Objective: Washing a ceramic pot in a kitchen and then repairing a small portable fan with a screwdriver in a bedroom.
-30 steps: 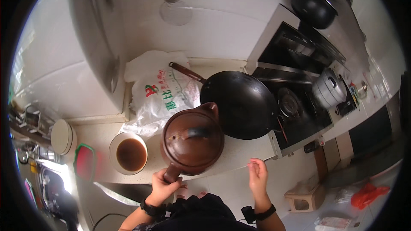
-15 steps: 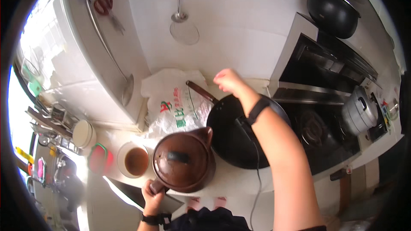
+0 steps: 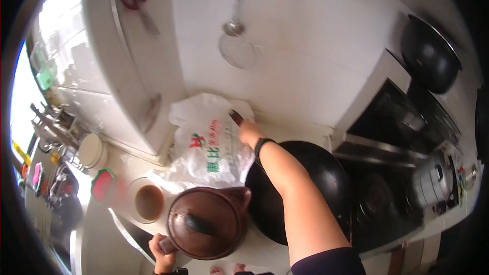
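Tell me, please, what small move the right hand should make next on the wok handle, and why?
Probably lift the black wok slightly by its handle. The right hand is already closed on that handle beside the white plastic bag, while the left hand holds the brown clay pot, whose rim sits close against the wok.

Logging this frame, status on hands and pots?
Left hand shut on clay pot handle. Right hand gripping wok handle by the plastic bag. Clay pot lidded, touching wok rim; bowl close on its left.
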The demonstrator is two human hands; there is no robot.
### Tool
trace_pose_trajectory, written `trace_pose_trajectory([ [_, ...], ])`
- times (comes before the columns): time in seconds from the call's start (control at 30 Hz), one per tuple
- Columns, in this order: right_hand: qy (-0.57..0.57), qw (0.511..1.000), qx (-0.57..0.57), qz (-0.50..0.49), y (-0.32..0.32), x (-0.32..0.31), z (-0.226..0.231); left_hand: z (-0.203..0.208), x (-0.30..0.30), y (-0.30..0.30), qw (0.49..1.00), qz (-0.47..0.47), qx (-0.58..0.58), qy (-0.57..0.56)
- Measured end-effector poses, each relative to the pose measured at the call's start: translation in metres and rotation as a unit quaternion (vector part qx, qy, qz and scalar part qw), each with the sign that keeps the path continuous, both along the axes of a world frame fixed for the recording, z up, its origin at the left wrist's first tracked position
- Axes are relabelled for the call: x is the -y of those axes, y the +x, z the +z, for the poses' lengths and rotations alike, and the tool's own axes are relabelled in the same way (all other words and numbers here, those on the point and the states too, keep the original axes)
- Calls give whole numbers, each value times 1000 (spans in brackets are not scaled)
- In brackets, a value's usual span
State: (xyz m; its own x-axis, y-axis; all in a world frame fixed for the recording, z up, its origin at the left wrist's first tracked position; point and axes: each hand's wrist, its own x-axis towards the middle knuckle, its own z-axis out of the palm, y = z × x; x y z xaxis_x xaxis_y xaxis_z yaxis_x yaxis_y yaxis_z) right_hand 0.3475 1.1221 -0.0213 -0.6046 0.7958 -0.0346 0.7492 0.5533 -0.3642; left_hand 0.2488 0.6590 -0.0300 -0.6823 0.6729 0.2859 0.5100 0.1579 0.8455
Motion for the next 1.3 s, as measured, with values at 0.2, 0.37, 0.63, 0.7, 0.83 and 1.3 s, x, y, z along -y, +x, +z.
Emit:
trace_pose_trajectory([
  [0.2,32,996,-82,7,41,55,93,-11,-6,-4,995,-1,84,55],
  [0.37,30,989,-100,102,104,129,160,-7,-12,-4,993,-53,72,70],
  [0.63,33,987,3,156,196,174,236,-1,-13,-7,992,-80,95,28],
  [0.7,-10,995,34,94,225,174,235,-1,-14,-7,990,-78,114,29],
  [0.83,-9,997,65,43,272,162,211,-2,-13,-8,988,-96,114,31],
  [1.3,66,995,78,19,344,113,131,6,-12,-7,982,-117,144,38],
])
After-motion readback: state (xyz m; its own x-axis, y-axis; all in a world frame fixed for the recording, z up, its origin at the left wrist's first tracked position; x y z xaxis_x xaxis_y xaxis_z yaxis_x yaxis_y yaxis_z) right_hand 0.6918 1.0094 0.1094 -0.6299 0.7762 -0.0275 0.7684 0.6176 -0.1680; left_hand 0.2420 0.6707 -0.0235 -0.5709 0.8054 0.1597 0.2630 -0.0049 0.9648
